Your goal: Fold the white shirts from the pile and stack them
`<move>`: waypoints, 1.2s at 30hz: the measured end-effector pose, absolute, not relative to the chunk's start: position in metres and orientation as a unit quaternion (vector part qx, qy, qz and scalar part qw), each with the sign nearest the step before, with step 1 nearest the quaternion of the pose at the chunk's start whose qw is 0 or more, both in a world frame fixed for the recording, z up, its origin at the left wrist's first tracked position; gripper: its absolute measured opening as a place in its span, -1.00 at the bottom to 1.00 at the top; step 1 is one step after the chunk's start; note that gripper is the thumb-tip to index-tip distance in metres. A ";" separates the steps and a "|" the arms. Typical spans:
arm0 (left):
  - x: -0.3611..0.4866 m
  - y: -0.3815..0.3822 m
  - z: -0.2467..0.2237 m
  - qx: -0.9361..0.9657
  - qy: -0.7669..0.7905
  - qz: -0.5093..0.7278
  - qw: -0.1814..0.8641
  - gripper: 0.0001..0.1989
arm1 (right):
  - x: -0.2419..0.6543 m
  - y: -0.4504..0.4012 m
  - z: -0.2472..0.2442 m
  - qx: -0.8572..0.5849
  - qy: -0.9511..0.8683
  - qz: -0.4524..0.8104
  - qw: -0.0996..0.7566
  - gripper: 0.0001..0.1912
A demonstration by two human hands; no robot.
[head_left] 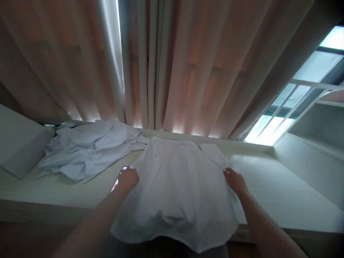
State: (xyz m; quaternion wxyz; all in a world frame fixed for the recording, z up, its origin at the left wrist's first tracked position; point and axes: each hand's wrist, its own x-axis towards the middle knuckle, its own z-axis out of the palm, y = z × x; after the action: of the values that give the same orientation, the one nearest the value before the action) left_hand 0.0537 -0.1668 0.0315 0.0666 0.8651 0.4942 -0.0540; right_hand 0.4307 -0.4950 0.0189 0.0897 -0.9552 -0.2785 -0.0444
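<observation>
A white shirt (182, 179) is spread out in front of me, its curved hem hanging over the near edge of the table. My left hand (130, 179) is closed on the shirt's left side, though the fingertips are partly hidden. On the opposite side, my right hand (235, 180) pinches the fabric edge between thumb and fingers. What looks like a folded sleeve (213, 153) sticks out from behind the shirt at the right. A phone (116, 182) with a lit screen lies on the table, partly covered by my left hand and wrist.
A heap of crumpled white cloth (91, 148) lies on the pale table (274, 186) at the left. Beside it stands a white box-like object (24, 143). Long curtains (199, 71) hang behind the table. A white panel (309, 161) and a barred window (285, 104) are at the right.
</observation>
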 end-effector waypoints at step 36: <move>0.054 -0.218 -0.044 0.893 0.428 -0.005 0.138 -0.71 | 0.321 -0.444 -0.063 -0.944 -0.298 0.106 0.095 -0.69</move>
State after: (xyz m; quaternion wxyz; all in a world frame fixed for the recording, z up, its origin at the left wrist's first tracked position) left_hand 0.0540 -0.2177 -0.0440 0.1380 0.8932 0.4280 -0.0054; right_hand 0.3205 -0.4445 -0.0628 0.0955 -0.9440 -0.2975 0.1057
